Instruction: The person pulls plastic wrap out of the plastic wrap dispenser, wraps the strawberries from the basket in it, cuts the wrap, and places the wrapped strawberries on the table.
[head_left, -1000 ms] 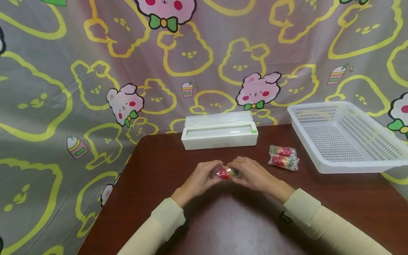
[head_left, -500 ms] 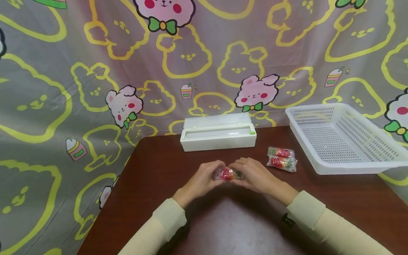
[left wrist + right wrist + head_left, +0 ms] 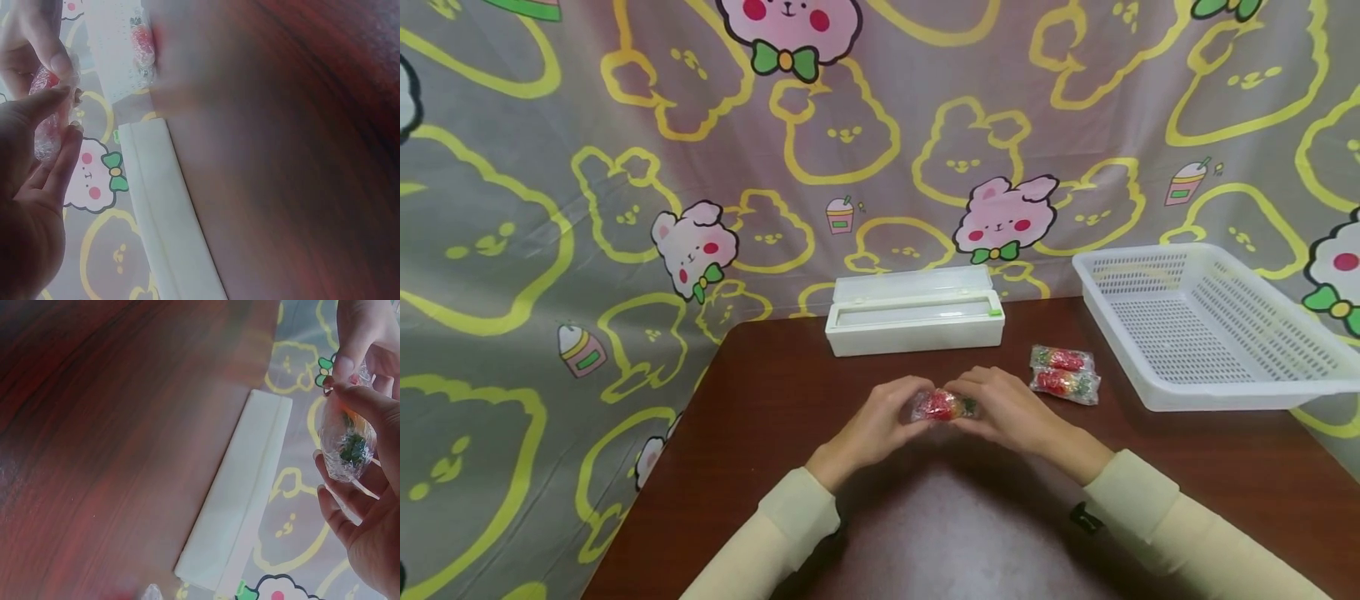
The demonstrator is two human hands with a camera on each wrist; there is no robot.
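Observation:
Between my two hands, above the table, is a small bundle (image 3: 942,405) of red, yellow and green pieces wrapped in clear plastic film. My left hand (image 3: 883,421) pinches its red end, and my right hand (image 3: 1011,412) grips the green end. In the left wrist view, the film (image 3: 47,147) looks crinkled around the bundle's end, with thumb and fingers curled about it. The right wrist view shows green pieces through the film (image 3: 350,453), and both thumbs meet near the bundle's middle. Fingers hide part of the bundle in the head view.
Two similar wrapped bundles (image 3: 1064,372) lie side by side to the right of my hands. Beyond them stands a white perforated basket (image 3: 1243,388). A long white cling film dispenser (image 3: 916,337) with its clear lid raised sits at the back of the brown table (image 3: 737,450), before a patterned curtain (image 3: 865,92).
Both hands have shifted slightly to the right with the wrapped bundle held between them. The dispenser, basket and other two bundles stay in place; the head view has tilted a little.

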